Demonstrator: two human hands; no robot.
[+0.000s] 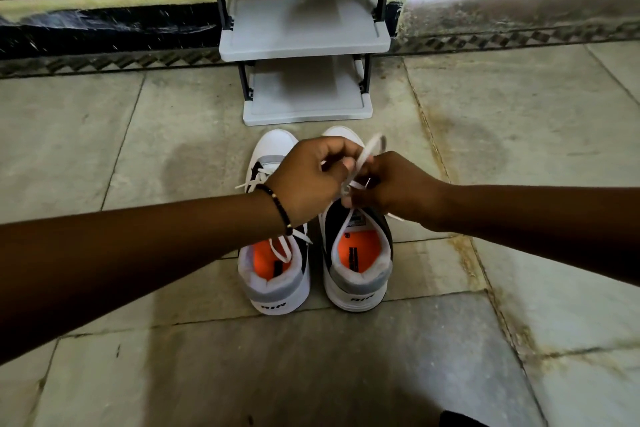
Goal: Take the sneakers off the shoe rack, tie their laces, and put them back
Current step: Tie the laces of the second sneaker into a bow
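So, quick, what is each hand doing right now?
Left hand: fingers closed, pinching the white lace of the right sneaker.
Right hand: fingers closed on the same lace, at the knot.

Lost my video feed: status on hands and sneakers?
Left hand and right hand both pinching right sneaker's lace. Left sneaker laces loose. Rack shelves bare, nothing in the way.

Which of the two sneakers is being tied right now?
The right sneaker: both hands, left hand and right hand, pinch its lace above it. The left sneaker sits untouched, its loose lace trailing into the shoe opening.
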